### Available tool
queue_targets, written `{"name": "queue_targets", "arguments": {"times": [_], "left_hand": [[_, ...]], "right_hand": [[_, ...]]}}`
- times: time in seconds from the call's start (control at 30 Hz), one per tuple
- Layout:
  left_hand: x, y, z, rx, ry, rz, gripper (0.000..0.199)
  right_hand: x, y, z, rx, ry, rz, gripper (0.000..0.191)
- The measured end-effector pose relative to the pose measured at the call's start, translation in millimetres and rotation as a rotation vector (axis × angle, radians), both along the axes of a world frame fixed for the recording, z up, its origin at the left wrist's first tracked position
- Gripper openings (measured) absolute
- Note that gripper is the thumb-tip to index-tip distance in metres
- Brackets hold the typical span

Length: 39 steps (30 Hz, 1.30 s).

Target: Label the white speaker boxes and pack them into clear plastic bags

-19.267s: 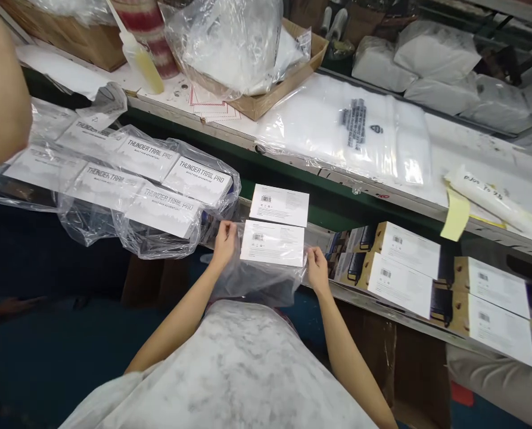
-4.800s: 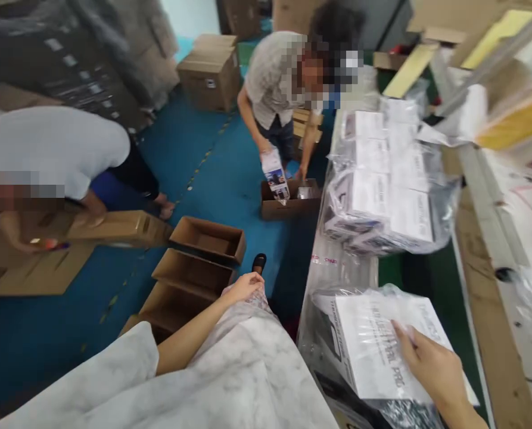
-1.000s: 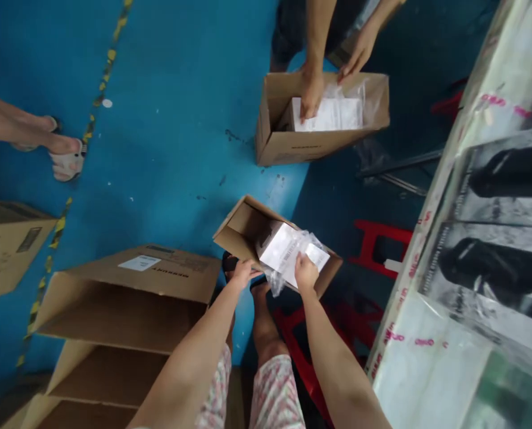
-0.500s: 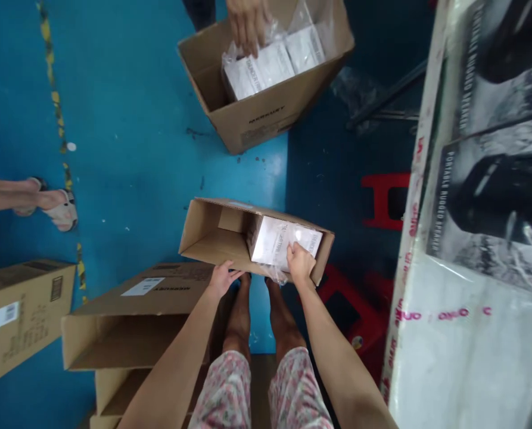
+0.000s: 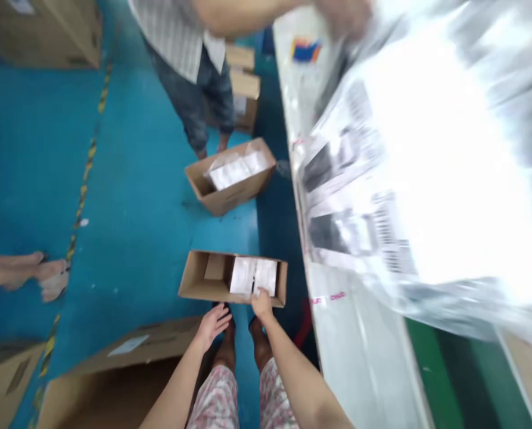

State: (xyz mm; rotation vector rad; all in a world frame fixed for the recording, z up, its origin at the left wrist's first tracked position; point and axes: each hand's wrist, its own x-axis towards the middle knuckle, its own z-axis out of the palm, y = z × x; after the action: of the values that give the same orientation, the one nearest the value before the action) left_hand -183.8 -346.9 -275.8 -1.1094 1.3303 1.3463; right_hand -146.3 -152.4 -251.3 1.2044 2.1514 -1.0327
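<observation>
A narrow open cardboard carton (image 5: 196, 289) stands on the floor in front of my feet. White boxes (image 5: 243, 275) fill its right part, while the left part shows bare cardboard. My right hand (image 5: 262, 304) is at the carton's near rim, fingers curled against the edge of the white boxes; what they pinch, if anything, is too blurred to make out. Just outside the near left side, my left hand (image 5: 214, 326) hangs with fingers spread, holding nothing.
Another carton (image 5: 230, 202) with plastic-wrapped white boxes stands ahead, beside a standing person (image 5: 189, 53). A long table (image 5: 337, 333) runs along the right, bearing a large plastic-wrapped load (image 5: 448, 155). An open carton (image 5: 114, 381) is at lower left.
My right hand has moved from atop the white boxes to the near rim. My left hand has come off the carton's edge. The view has tilted up, and the other person's hand has left the far carton.
</observation>
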Motion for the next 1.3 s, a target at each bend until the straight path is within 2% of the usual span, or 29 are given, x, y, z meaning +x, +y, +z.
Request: {"name": "queue_targets", "arguments": {"times": [0.03,0.1,0.23,0.3,0.33,0.37,0.4,0.43,0.5,0.53,0.57,0.6,0.67,0.7,0.73,0.8,0.9,0.97,1.03,1.07,1.13,1.2,1.23,1.3], "left_hand": [[-0.8,0.7,20.3,0.03,-0.001,-0.056,0.023],[-2.0,-0.2,51.3,0.09,0.011,-0.178,0.02],[-12.4,0.4,94.7,0.198,0.068,-0.382,0.02],[-25.8,14.1,124.1,0.209,0.126,-0.455,0.022],[-34.2,27.2,143.4,0.21,0.174,-0.481,0.024],[-43.0,45.1,165.9,0.22,0.235,-0.5,0.029],[-51.8,67.5,191.1,0.243,0.308,-0.512,0.037],[-60.0,93.9,218.2,0.285,0.395,-0.526,0.045],[-73.4,154.1,272.9,0.389,0.584,-0.559,0.056],[-78.2,185.0,298.2,0.412,0.666,-0.608,0.058],[-81.6,214.6,320.8,0.402,0.746,-0.703,0.055],[-83.8,241.7,340.1,0.359,0.854,-0.801,0.047],[-85.1,285.4,368.0,0.312,1.006,-0.877,0.029],[-84.4,301.8,377.2,0.294,1.082,-0.894,0.022],[-83.0,314.9,383.9,0.288,1.151,-0.902,0.021],[-78.8,333.7,391.5,0.28,1.281,-0.936,0.021],[-71.8,350.7,395.2,0.269,1.396,-1.014,0.013],[-68.8,357.5,395.5,0.244,1.428,-1.062,0.009],[-67.8,361.2,395.4,0.215,1.443,-1.098,0.013],[-67.7,362.2,395.2,0.201,1.447,-1.113,0.017],[-67.7,363.4,394.4,0.175,1.448,-1.134,0.023],[-66.9,364.6,392.7,0.158,1.443,-1.142,0.024],[-65.9,365.5,391.4,0.155,1.438,-1.143,0.023],[-62.5,367.6,388.2,0.163,1.429,-1.135,0.021]], "right_hand": [[7.2,2.1,32.1,-0.02,0.05,-0.028,0.018],[24.3,11.0,92.9,-0.058,0.166,-0.091,0.02],[68.3,49.3,213.7,-0.193,0.419,-0.153,0.023],[90.3,77.9,277.7,-0.258,0.52,-0.153,0.025],[98.7,94.3,309.2,-0.249,0.569,-0.161,0.028],[104.2,111.8,338.8,-0.176,0.625,-0.198,0.032],[105.9,130.3,365.3,-0.019,0.679,-0.245,0.039],[103.5,149.4,387.9,0.212,0.721,-0.289,0.05],[87.1,186.8,418.5,0.688,0.654,-0.341,0.092],[74.6,203.9,426.7,0.839,0.565,-0.333,0.109],[60.7,219.1,431.0,0.909,0.47,-0.307,0.116],[46.6,232.3,432.2,0.907,0.387,-0.258,0.111],[21.9,252.1,429.1,0.78,0.289,-0.149,0.072],[12.1,259.4,426.3,0.711,0.276,-0.106,0.051],[4.2,265.3,423.6,0.66,0.282,-0.081,0.038],[-7.3,274.1,419.8,0.621,0.334,-0.064,0.038],[-15.3,281.7,420.7,0.547,0.43,0.015,0.044],[-10.5,286.0,426.2,0.473,0.483,0.092,0.041],[6.0,293.4,433.6,0.423,0.515,0.128,0.038],[18.1,298.9,436.9,0.435,0.529,0.106,0.039],[45.4,312.2,440.8,0.586,0.548,-0.052,0.048],[67.5,325.1,439.6,0.748,0.514,-0.259,0.075],[73.6,329.9,437.5,0.748,0.488,-0.322,0.088],[73.0,333.9,432.8,0.583,0.457,-0.331,0.097]]}}
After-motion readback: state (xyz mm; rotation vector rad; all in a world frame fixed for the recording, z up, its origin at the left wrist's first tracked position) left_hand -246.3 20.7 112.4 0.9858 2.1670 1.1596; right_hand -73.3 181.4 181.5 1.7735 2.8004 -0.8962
